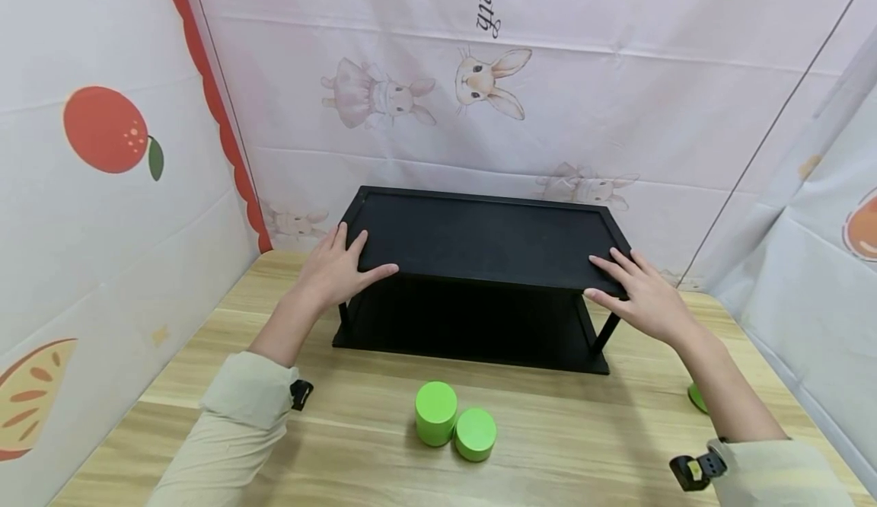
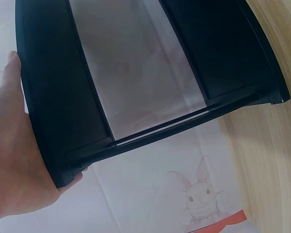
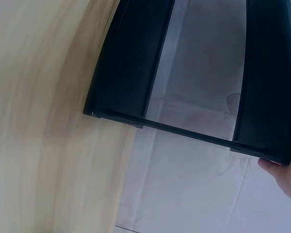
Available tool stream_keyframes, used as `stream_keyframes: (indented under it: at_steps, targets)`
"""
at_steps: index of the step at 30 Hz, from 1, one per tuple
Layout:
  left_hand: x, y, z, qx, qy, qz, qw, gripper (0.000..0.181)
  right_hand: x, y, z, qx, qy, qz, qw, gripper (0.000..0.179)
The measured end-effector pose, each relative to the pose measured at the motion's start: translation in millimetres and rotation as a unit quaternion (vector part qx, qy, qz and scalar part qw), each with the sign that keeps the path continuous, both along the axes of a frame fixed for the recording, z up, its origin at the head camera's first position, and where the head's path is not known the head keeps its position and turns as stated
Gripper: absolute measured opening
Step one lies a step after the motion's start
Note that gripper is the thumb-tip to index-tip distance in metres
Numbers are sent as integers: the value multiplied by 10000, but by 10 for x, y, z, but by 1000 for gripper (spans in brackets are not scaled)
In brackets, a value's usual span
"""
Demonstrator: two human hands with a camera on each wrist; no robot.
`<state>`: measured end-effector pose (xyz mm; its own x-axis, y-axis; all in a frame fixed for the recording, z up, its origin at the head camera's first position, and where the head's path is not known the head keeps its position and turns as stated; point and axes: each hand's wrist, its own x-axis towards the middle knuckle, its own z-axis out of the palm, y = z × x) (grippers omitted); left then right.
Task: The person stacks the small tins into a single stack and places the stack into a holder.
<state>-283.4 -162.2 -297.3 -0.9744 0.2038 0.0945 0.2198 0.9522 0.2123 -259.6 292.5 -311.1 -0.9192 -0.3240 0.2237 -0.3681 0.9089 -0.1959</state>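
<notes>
A black two-tier shelf (image 1: 479,237) stands on the wooden table, its upper board held up by thin end posts. My left hand (image 1: 333,269) rests on the left end of that board, fingers spread over the top, thumb along the front edge. At the opposite end, my right hand (image 1: 644,298) lies the same way. From below, the left wrist view shows my left hand (image 2: 19,150) against the board's outer corner, some fingertips past the end. In the right wrist view, only part of my right hand (image 3: 288,177) shows beside the shelf (image 3: 266,87).
Two green cylinders, a taller one (image 1: 435,413) and a shorter one (image 1: 476,435), stand in front of the shelf on the table (image 1: 329,446). Another green object (image 1: 697,398) is partly hidden by my right forearm. Printed cloth walls (image 1: 411,141) enclose the back and sides.
</notes>
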Motion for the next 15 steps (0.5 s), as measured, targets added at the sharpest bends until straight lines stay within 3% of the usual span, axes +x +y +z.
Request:
stream_keyframes:
  at_steps: [15]
  targets:
    - [-9, -3, 1, 33, -31, 7, 10000, 98, -2, -5, 5, -8, 13, 10, 10000, 67]
